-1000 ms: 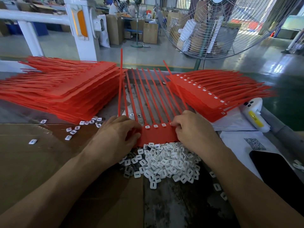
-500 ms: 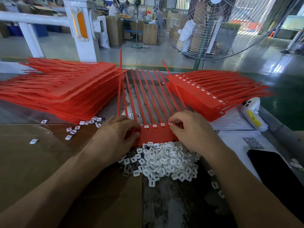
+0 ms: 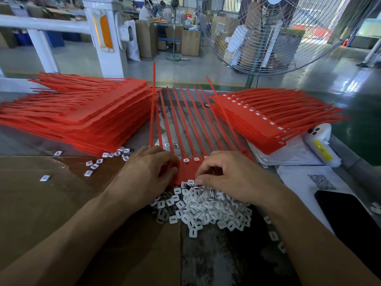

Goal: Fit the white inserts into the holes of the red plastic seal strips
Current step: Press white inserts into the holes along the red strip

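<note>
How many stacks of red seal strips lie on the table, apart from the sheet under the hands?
2. One stack of red seal strips lies at the left, the other stack at the right. More could lie outside the view.

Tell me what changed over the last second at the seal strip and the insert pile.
The right hand drew back from the insert row on the red seal strip toward the pile of white inserts, fingertips now at its far edge. The left hand stayed pressed on the strip's left end; the strip and the pile kept their places.
</note>
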The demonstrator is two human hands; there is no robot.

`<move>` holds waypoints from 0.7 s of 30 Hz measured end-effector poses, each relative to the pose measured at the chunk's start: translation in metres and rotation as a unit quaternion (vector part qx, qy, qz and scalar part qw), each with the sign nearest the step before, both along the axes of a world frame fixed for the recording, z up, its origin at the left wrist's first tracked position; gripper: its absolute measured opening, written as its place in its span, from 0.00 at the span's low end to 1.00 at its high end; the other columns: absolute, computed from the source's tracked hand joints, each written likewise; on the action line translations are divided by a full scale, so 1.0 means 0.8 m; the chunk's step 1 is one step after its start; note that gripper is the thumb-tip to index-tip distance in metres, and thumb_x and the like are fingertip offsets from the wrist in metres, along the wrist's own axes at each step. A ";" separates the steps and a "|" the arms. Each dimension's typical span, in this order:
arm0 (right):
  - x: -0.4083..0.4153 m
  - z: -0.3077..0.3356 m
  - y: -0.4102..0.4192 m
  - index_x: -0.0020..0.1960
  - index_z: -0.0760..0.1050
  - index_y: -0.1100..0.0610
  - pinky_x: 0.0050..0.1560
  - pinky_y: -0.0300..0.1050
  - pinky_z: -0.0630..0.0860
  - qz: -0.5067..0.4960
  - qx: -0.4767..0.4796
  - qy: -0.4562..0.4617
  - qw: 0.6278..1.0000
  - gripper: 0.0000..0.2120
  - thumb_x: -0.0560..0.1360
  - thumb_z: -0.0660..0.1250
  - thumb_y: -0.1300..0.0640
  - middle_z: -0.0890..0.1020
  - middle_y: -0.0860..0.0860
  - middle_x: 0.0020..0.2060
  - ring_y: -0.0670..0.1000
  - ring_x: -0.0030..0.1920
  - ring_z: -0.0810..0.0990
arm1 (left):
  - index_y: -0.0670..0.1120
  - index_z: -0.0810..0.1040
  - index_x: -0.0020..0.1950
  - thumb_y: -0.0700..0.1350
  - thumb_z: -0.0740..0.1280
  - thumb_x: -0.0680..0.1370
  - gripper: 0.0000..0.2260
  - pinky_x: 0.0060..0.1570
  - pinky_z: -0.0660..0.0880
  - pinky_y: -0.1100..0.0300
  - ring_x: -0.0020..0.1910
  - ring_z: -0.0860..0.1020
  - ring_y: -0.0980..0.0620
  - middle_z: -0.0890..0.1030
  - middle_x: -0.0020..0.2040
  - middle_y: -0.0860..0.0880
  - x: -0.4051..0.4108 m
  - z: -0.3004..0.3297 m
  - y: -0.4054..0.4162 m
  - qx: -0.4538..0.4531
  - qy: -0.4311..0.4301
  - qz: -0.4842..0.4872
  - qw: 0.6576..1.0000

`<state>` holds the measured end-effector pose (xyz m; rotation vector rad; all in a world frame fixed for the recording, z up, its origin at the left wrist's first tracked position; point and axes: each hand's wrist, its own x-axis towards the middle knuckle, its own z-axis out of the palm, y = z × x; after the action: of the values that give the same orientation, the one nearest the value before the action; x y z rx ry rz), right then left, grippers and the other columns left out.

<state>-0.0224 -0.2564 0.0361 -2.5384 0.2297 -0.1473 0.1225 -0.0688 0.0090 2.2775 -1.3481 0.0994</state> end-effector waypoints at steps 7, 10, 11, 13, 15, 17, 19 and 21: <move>-0.001 0.001 0.003 0.45 0.85 0.46 0.46 0.31 0.72 0.024 0.009 0.007 1.000 0.02 0.75 0.77 0.49 0.80 0.40 0.42 0.38 0.44 0.79 | 0.58 0.78 0.66 0.54 0.64 0.81 0.14 0.64 0.69 0.57 0.63 0.70 0.56 0.76 0.62 0.59 0.002 0.000 0.000 0.005 -0.001 -0.001 1.000; -0.001 0.001 0.003 0.46 0.85 0.46 0.47 0.30 0.72 0.021 0.003 0.008 1.000 0.02 0.77 0.75 0.50 0.81 0.40 0.42 0.38 0.45 0.79 | 0.58 0.77 0.66 0.55 0.63 0.80 0.15 0.64 0.69 0.57 0.63 0.70 0.56 0.76 0.62 0.59 0.002 0.000 0.000 0.010 -0.002 -0.003 1.000; -0.001 0.001 0.004 0.46 0.84 0.47 0.46 0.30 0.72 0.022 0.000 0.008 1.000 0.02 0.77 0.75 0.50 0.81 0.40 0.42 0.37 0.45 0.79 | 0.58 0.77 0.66 0.55 0.63 0.80 0.15 0.64 0.69 0.57 0.63 0.70 0.56 0.76 0.62 0.59 0.002 0.000 0.000 0.012 -0.001 -0.004 1.000; -0.001 0.000 0.005 0.46 0.84 0.47 0.44 0.31 0.73 0.023 -0.003 0.004 1.000 0.02 0.78 0.74 0.51 0.81 0.40 0.42 0.37 0.44 0.80 | 0.59 0.77 0.66 0.56 0.63 0.80 0.15 0.65 0.69 0.56 0.64 0.70 0.57 0.76 0.62 0.59 0.002 0.001 0.000 0.016 0.004 -0.003 1.000; -0.001 -0.001 0.005 0.46 0.83 0.47 0.40 0.31 0.74 0.011 0.025 -0.009 1.000 0.03 0.79 0.73 0.52 0.83 0.40 0.40 0.38 0.41 0.81 | 0.59 0.77 0.66 0.56 0.63 0.80 0.15 0.65 0.69 0.55 0.64 0.70 0.57 0.75 0.62 0.60 0.002 0.002 0.000 0.017 0.009 -0.003 1.000; -0.002 -0.003 0.005 0.46 0.82 0.48 0.36 0.31 0.74 -0.005 0.068 -0.035 0.997 0.04 0.79 0.72 0.54 0.83 0.39 0.37 0.39 0.36 0.81 | 0.59 0.77 0.66 0.56 0.63 0.80 0.15 0.65 0.70 0.54 0.63 0.70 0.57 0.75 0.61 0.60 0.001 0.002 0.000 0.017 0.011 -0.003 1.000; -0.001 -0.005 0.005 0.45 0.82 0.48 0.37 0.33 0.76 -0.018 0.087 -0.066 0.994 0.06 0.79 0.72 0.56 0.84 0.40 0.37 0.40 0.36 0.82 | 0.59 0.77 0.66 0.56 0.63 0.80 0.15 0.66 0.70 0.54 0.63 0.70 0.57 0.75 0.61 0.60 0.001 0.003 0.000 0.013 0.008 -0.004 1.000; 0.000 -0.006 0.006 0.44 0.82 0.47 0.38 0.33 0.76 -0.026 0.097 -0.092 0.991 0.06 0.78 0.73 0.56 0.84 0.41 0.37 0.41 0.37 0.82 | 0.58 0.78 0.65 0.55 0.64 0.80 0.14 0.66 0.69 0.52 0.63 0.71 0.57 0.76 0.60 0.60 -0.001 0.004 0.000 0.000 0.002 0.000 1.000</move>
<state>-0.0225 -0.2513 0.0310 -2.3090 0.2261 -0.3614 0.1218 -0.0690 0.0122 2.2770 -1.3467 0.0949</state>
